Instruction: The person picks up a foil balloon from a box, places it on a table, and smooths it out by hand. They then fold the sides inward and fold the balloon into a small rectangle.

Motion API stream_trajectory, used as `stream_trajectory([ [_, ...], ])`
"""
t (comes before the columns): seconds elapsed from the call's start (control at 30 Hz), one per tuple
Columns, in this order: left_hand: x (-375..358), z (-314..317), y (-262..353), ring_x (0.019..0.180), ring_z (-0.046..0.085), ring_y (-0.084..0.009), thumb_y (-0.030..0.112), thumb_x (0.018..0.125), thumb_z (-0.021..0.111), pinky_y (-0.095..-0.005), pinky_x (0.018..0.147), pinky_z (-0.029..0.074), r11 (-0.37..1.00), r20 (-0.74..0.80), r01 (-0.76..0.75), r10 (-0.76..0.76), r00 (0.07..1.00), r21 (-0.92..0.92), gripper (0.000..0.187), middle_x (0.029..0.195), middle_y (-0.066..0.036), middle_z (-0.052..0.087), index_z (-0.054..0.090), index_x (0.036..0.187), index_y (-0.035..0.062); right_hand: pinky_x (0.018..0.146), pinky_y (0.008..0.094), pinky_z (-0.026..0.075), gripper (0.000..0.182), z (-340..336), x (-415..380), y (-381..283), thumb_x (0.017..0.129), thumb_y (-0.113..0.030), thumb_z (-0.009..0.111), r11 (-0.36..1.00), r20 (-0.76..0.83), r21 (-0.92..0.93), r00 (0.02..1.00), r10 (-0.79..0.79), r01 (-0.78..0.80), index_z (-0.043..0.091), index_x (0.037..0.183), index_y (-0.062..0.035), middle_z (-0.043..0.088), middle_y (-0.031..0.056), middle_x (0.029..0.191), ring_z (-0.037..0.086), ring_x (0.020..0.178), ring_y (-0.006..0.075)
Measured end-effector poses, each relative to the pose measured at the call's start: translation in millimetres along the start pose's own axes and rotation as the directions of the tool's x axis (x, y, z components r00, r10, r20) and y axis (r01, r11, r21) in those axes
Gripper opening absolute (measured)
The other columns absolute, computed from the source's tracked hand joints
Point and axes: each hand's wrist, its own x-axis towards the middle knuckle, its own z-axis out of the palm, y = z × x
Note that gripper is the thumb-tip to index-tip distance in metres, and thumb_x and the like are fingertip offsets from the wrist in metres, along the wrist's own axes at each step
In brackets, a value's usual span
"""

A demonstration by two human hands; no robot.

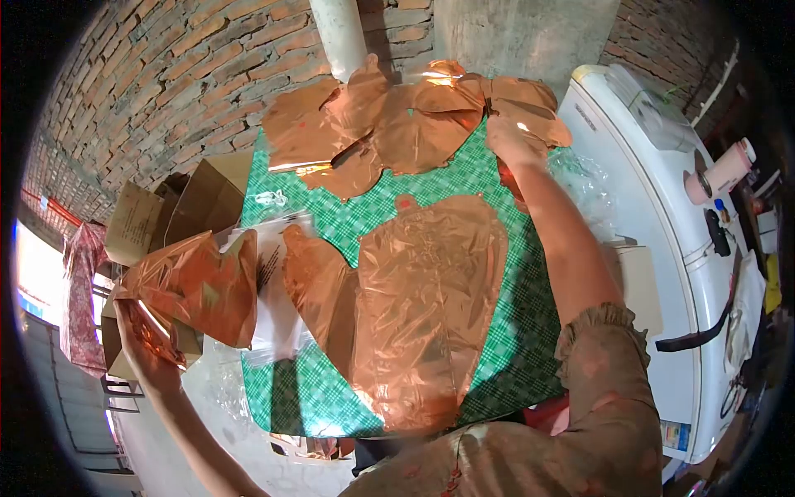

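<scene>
L hand [139, 344] is closed on one corner of a thin copper-colored foil piece [203, 286], pinching it off the table's L side; the rest of the sheet spreads from the fingers toward the table, w/ a folded bit hanging by the wrist. R hand [507, 142] is at the far R, touching the foil pile [422, 132]; fingertips are small & partly lost against the shine, so can't tell if they pinch an edge or just press on it.

Risks, my read: foil held by one corner could slip or crease, since the grip is narrow & the sheet's wide. Its low edge is close to the open cardboard box [207, 199], so a flap might snag or nick it. At R, the pile's pieces overlap, so a tug on one could drag its neighbors along. The big foil piece [426, 306] reaches the near edge by the person's shirt [497, 464]; leaning in could rumple it or pull it off.

Position re: grip: held piece is up & inward of L hand; pile runs L from R hand along the table's far side; big piece lies flat between both hands, nearer the body, on green checked cloth [331, 203].
</scene>
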Motion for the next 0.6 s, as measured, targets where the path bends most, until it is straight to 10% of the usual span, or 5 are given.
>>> stream_trajectory([
  [0.27, 8.6, -13.9, -12.9, 0.125, 0.061, -0.0127, 0.045, 0.115, 0.047, -0.0309, 0.101, 0.053, 0.97, -0.004, 0.12, -0.124, 0.992, -0.211, 0.049, 0.14, -0.004, 0.063, 0.057, 0.15, 0.0118, 0.08, 0.0488, 0.062, 0.013, -3.4, -17.8, -11.9, 0.083, -0.001, 0.067, 0.988, -0.358, 0.07, 0.922, 0.15, -0.134, 0.075, 0.092, -0.0041, 0.076, 0.0221, 0.095, 0.075, 0.093, 0.0388],
  [0.6, 9.5, -14.5, -16.2, 0.135, 0.056, -0.0176, 0.04, 0.117, 0.041, -0.0344, 0.111, 0.048, 0.983, 0.062, 0.104, -0.095, 0.994, -0.152, 0.053, 0.149, -0.005, 0.056, 0.049, 0.155, 0.0036, 0.083, 0.0518, 0.057, 0.013, 19.5, -19.5, 7.6, 0.087, -0.008, 0.069, 0.881, -0.513, 0.42, 0.744, 0.427, -0.216, 0.075, 0.098, -0.0053, 0.074, 0.0204, 0.096, 0.073, 0.094, 0.0426],
])
